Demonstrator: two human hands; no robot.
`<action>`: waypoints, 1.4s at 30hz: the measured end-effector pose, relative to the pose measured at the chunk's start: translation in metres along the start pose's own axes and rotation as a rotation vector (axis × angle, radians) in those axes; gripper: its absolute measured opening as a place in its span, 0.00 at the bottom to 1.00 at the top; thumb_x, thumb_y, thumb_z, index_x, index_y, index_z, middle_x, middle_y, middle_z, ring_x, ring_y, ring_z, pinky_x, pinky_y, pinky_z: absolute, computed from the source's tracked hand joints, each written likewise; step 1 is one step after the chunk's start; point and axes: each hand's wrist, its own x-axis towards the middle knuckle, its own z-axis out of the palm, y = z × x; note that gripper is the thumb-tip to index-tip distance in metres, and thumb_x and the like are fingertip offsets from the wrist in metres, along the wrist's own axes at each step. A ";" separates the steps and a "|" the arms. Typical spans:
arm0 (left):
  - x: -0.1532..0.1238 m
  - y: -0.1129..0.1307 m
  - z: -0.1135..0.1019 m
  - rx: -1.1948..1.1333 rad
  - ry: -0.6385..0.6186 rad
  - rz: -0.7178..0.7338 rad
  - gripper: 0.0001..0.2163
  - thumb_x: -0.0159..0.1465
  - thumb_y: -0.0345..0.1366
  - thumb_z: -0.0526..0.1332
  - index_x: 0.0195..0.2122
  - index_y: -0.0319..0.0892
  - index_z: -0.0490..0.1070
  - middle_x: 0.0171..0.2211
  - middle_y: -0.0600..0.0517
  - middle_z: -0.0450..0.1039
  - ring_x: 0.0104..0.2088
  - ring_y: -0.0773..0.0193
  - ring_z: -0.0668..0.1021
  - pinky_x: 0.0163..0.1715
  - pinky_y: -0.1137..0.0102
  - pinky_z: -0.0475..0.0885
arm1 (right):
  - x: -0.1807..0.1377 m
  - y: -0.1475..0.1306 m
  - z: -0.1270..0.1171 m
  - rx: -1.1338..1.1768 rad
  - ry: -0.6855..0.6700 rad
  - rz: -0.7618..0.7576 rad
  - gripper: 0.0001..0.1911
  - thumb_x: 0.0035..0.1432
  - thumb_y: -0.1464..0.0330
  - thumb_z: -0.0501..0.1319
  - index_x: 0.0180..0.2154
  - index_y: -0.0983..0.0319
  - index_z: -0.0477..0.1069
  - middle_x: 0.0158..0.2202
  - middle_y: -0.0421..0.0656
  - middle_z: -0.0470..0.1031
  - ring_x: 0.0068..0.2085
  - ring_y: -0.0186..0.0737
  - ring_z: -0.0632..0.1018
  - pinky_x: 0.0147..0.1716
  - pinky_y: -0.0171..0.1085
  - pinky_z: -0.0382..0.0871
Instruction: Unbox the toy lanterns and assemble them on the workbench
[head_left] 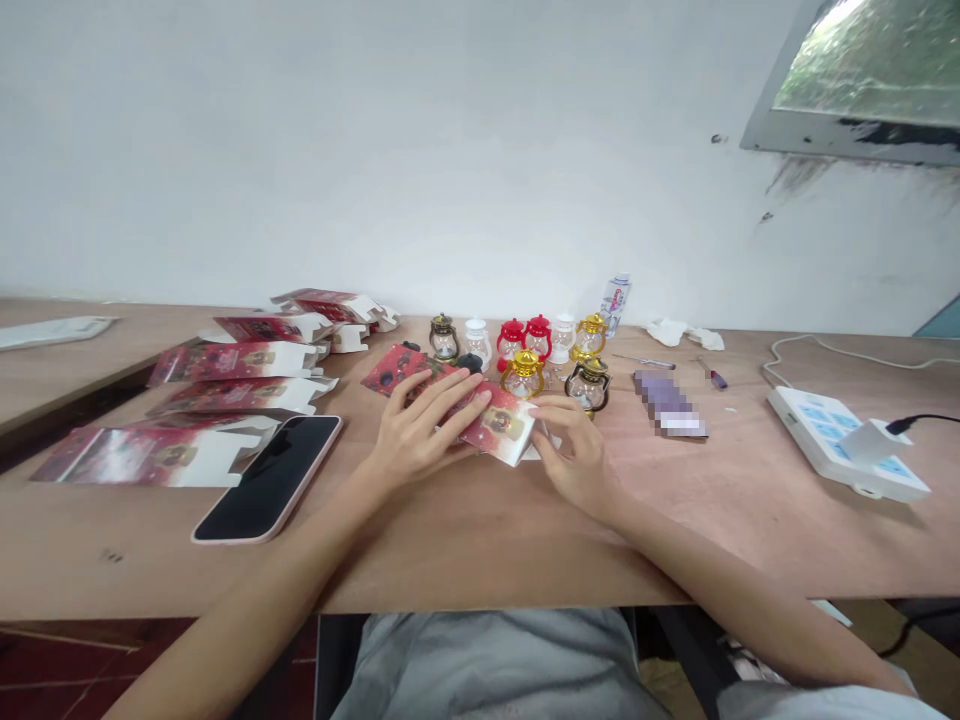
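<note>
A red printed cardboard box (496,428) lies slantwise between my hands, its white end pointing to the right. My left hand (424,425) rests across the box with the fingers laid over its upper face and the thumb hidden below. At the box's right end my right hand (574,445) pinches the white flaps between thumb and fingers. Just behind the box stand small lanterns: a gold one (523,374), a bronze one (589,384), a red one (538,338) and a white one (477,342), among several others.
Several flattened red cartons (150,455) lie at the left, beside a phone (270,480). To the right are a pixelated purple item (666,400), a small screwdriver (714,376) and a white power strip (847,445) with a plugged-in charger. A bottle (615,303) stands by the wall.
</note>
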 end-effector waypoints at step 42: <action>-0.179 -0.184 -0.133 0.004 -0.591 -0.869 0.27 0.50 0.45 0.49 0.50 0.43 0.69 0.53 0.49 0.70 0.54 0.53 0.72 0.49 0.57 0.67 | 0.014 0.057 -0.025 -0.720 0.104 -0.122 0.21 0.56 0.71 0.56 0.52 0.57 0.60 0.55 0.50 0.60 0.57 0.52 0.64 0.54 0.55 0.58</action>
